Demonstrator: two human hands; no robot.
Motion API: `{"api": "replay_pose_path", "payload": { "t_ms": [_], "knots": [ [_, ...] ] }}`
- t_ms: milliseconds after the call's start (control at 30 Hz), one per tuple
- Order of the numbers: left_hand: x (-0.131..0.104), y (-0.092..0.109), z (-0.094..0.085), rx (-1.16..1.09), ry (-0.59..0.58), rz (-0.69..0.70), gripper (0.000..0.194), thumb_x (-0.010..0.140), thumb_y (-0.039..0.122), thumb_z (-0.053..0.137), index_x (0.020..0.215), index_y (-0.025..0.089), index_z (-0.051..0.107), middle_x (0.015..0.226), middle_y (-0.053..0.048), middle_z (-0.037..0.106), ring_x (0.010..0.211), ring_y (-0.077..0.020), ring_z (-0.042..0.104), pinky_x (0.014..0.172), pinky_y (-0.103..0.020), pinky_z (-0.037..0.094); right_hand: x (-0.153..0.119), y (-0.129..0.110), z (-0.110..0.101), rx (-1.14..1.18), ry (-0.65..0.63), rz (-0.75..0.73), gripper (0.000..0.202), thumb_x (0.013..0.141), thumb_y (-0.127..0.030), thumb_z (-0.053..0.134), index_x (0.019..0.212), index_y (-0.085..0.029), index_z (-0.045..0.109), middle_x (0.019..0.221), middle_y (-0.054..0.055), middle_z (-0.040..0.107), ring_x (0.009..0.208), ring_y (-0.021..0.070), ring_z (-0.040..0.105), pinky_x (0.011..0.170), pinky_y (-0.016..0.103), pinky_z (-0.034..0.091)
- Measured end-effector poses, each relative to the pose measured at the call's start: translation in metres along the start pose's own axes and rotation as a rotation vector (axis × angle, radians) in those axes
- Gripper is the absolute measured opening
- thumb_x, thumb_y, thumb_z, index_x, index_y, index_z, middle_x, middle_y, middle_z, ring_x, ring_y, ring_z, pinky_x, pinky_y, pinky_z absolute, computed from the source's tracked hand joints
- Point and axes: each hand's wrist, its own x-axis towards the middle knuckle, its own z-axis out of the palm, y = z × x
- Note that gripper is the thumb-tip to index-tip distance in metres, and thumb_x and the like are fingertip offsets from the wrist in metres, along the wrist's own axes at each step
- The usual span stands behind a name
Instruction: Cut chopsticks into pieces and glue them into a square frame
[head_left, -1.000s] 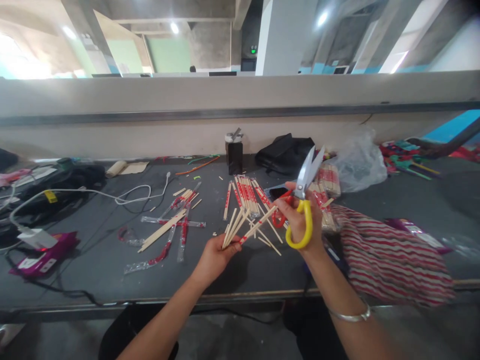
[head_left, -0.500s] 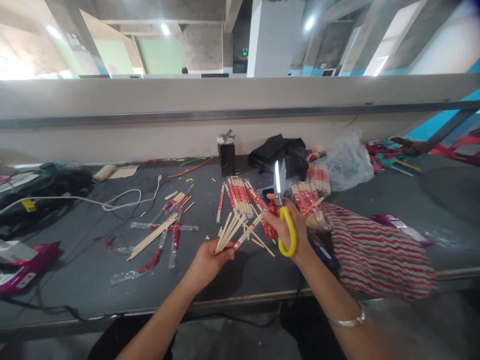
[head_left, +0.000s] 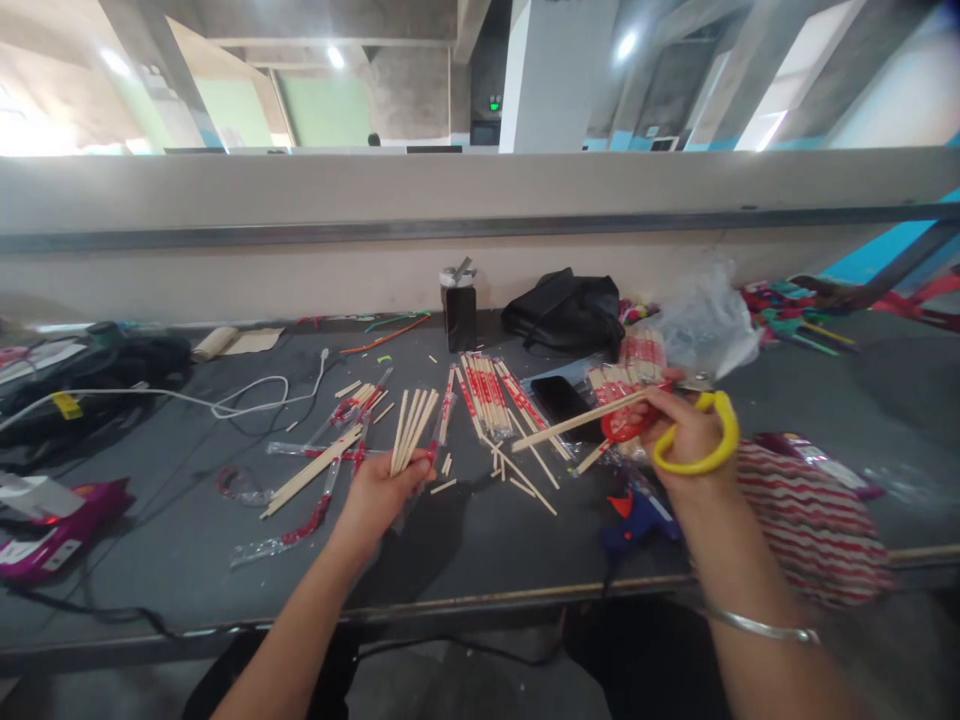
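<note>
Head view: crowded grips invite a slip

The left hand (head_left: 386, 490) has its fingers closed around the lower ends of several sticks (head_left: 411, 440), which fan upward above the table (head_left: 487, 550). A clear wrapper (head_left: 444, 410) seems caught in the same grip; if so, its slick film could let one slide out.

The right hand (head_left: 686, 440) pinches a long stick (head_left: 581, 420) by one end while the scissors (head_left: 729, 430) hang around it by a yellow loop. That shared load is the likelier trouble: the weight could swing, loosen the pinch and drop the stick onto the phone (head_left: 559, 398) below. The blades are mostly hidden, so I cannot tell whether they are apart. The glue gun (head_left: 637, 522) lies near that wrist, where a lowered arm might knock it.
</note>
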Motion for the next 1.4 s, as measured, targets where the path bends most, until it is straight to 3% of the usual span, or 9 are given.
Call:
{"api": "replay_pose_path", "payload": {
  "t_ms": [167, 267, 333, 567, 767, 900, 967, 1167, 1400],
  "knots": [
    [-0.008, -0.001, 0.023, -0.031, -0.082, 0.072, 0.043, 0.07, 0.043, 0.068, 0.1, 0.013, 0.07, 0.067, -0.003, 0.069, 0.034, -0.0041, 0.038, 0.037, -0.019, 0.028, -0.05, 0.013, 0.036, -0.025, -0.214, 0.213, 0.042, 0.059, -0.022, 0.073, 0.098, -0.022, 0.056, 0.058, -0.007, 0.057, 0.046, 0.0086, 0.052, 0.043, 0.019, 0.043],
    [-0.013, -0.002, 0.023, 0.0, -0.041, 0.101, 0.047, 0.071, 0.048, 0.066, 0.104, 0.014, 0.069, 0.085, -0.007, 0.071, 0.035, -0.0029, 0.036, 0.036, -0.02, 0.026, -0.074, 0.022, 0.053, -0.093, -0.279, 0.193, 0.043, 0.066, -0.024, 0.072, 0.105, -0.022, 0.054, 0.059, -0.008, 0.056, 0.047, 0.0094, 0.053, 0.045, 0.021, 0.044],
    [-0.016, 0.0, 0.019, 0.025, -0.086, 0.069, 0.049, 0.072, 0.052, 0.065, 0.102, 0.013, 0.07, 0.084, -0.007, 0.07, 0.036, -0.0025, 0.033, 0.036, -0.019, 0.023, -0.084, 0.025, 0.06, -0.125, -0.303, 0.159, 0.04, 0.069, -0.024, 0.071, 0.104, -0.022, 0.053, 0.059, -0.008, 0.055, 0.047, 0.0096, 0.053, 0.046, 0.022, 0.044],
    [-0.027, 0.008, 0.018, 0.153, -0.425, 0.059, 0.043, 0.082, 0.053, 0.055, 0.076, 0.014, 0.071, 0.058, -0.003, 0.059, 0.049, -0.0071, 0.041, 0.045, -0.018, 0.029, -0.086, 0.029, 0.062, -0.19, -0.256, 0.051, 0.038, 0.073, -0.025, 0.07, 0.106, -0.023, 0.051, 0.061, -0.009, 0.054, 0.045, 0.0095, 0.053, 0.043, 0.022, 0.045],
    [-0.031, 0.005, 0.018, -0.023, -0.537, -0.121, 0.04, 0.081, 0.052, 0.057, 0.089, 0.013, 0.064, 0.051, 0.006, 0.043, 0.036, -0.0045, 0.036, 0.035, -0.017, 0.026, -0.084, 0.028, 0.06, -0.198, -0.269, 0.065, 0.04, 0.071, -0.026, 0.072, 0.105, -0.023, 0.052, 0.062, -0.008, 0.055, 0.046, 0.009, 0.053, 0.044, 0.021, 0.046],
    [-0.032, 0.003, 0.019, -0.159, -0.638, -0.236, 0.032, 0.079, 0.046, 0.061, 0.084, 0.014, 0.059, 0.055, 0.004, 0.053, 0.036, -0.0079, 0.047, 0.033, -0.019, 0.036, -0.085, 0.029, 0.058, -0.203, -0.336, 0.117, 0.04, 0.074, -0.031, 0.071, 0.108, -0.023, 0.052, 0.059, -0.008, 0.056, 0.047, 0.0099, 0.054, 0.045, 0.022, 0.046],
    [-0.031, 0.003, 0.019, -0.204, -0.608, -0.231, 0.031, 0.079, 0.044, 0.063, 0.084, 0.014, 0.058, 0.056, 0.003, 0.055, 0.036, -0.0084, 0.048, 0.033, -0.019, 0.038, -0.086, 0.028, 0.057, -0.213, -0.361, 0.146, 0.041, 0.076, -0.035, 0.07, 0.11, -0.022, 0.052, 0.06, -0.006, 0.057, 0.049, 0.0106, 0.055, 0.046, 0.023, 0.047],
    [-0.026, 0.012, 0.012, -0.234, -0.4, -0.156, 0.03, 0.077, 0.04, 0.066, 0.086, 0.012, 0.062, 0.05, 0.006, 0.048, 0.032, -0.0005, 0.031, 0.029, -0.013, 0.016, -0.091, 0.018, 0.056, -0.329, -0.533, 0.284, 0.041, 0.08, -0.049, 0.062, 0.108, -0.021, 0.052, 0.066, -0.004, 0.058, 0.051, 0.0116, 0.055, 0.042, 0.022, 0.045],
    [-0.027, 0.02, 0.001, -0.266, -0.413, -0.146, 0.03, 0.077, 0.039, 0.065, 0.09, 0.012, 0.062, 0.05, 0.005, 0.051, 0.03, -0.0003, 0.029, 0.029, -0.014, 0.015, -0.097, 0.007, 0.049, -0.426, -0.6, 0.37, 0.049, 0.079, -0.057, 0.058, 0.11, -0.019, 0.051, 0.072, -0.001, 0.059, 0.058, 0.012, 0.057, 0.05, 0.024, 0.048]
  ]
}}
